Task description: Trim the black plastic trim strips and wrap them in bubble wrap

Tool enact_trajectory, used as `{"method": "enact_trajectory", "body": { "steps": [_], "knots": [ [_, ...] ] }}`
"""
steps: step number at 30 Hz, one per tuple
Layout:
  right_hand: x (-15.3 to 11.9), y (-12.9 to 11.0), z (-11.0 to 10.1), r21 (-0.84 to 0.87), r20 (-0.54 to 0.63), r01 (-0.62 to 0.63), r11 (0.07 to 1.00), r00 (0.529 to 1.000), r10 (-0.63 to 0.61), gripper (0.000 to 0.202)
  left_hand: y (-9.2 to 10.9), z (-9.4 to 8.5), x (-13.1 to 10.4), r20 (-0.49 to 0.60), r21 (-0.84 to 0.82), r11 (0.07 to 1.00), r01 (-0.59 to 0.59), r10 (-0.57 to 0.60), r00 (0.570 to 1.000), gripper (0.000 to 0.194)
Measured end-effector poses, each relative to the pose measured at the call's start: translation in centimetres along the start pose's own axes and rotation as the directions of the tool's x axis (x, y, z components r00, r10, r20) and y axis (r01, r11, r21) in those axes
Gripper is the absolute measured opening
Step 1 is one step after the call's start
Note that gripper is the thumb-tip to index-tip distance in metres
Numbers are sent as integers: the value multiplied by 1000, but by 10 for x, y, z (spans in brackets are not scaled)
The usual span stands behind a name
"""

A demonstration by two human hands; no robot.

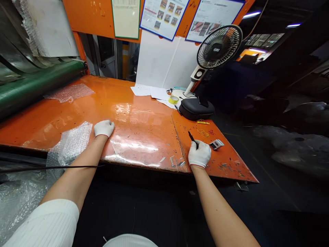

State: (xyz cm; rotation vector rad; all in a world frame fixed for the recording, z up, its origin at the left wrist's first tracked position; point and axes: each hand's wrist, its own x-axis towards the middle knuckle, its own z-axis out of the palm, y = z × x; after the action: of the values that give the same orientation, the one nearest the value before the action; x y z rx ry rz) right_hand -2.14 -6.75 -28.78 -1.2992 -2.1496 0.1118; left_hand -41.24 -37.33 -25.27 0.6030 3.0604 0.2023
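Note:
Both my hands wear white gloves. My left hand (104, 128) rests as a fist on the orange tabletop (144, 127), beside a sheet of bubble wrap (75, 140); nothing shows in its fingers. Near the table's front right, my right hand (199, 153) is closed around a slim black pen (191, 136), its dark end pointing up and away from me. Just right of that hand lies a small grey and black object (216, 144) whose kind I cannot make out. Yellow rubber bands (203, 132) lie beyond it.
A fan (218, 48) stands at the back right behind a black case (196, 109). Yellow tape (173, 100) and papers (150, 92) lie nearby. A green roller (43, 84) borders the left. Small scraps (177, 161) litter the front edge. More bubble wrap (70, 92) lies back left.

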Motion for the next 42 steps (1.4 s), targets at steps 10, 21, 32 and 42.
{"method": "enact_trajectory", "body": {
  "steps": [10, 21, 32, 42],
  "knots": [
    [3, -19, -3, -239, 337, 27, 971, 940, 56, 42, 1, -3, -1, 17, 19, 1000, -3, 3, 1000, 53],
    [2, -14, -4, -211, 262, 3, 978, 964, 54, 43, 2, -3, -2, 9, 15, 1000, 5, -5, 1000, 51],
    [2, -1, 5, -146, 170, 7, 989, 985, 18, 47, 1, 0, 0, 6, 9, 1000, -1, 1, 1000, 53],
    [3, -9, 2, -237, 319, 20, 971, 946, 59, 45, 1, 1, -1, -6, -1, 1000, -6, 6, 1000, 53]
  ]
}}
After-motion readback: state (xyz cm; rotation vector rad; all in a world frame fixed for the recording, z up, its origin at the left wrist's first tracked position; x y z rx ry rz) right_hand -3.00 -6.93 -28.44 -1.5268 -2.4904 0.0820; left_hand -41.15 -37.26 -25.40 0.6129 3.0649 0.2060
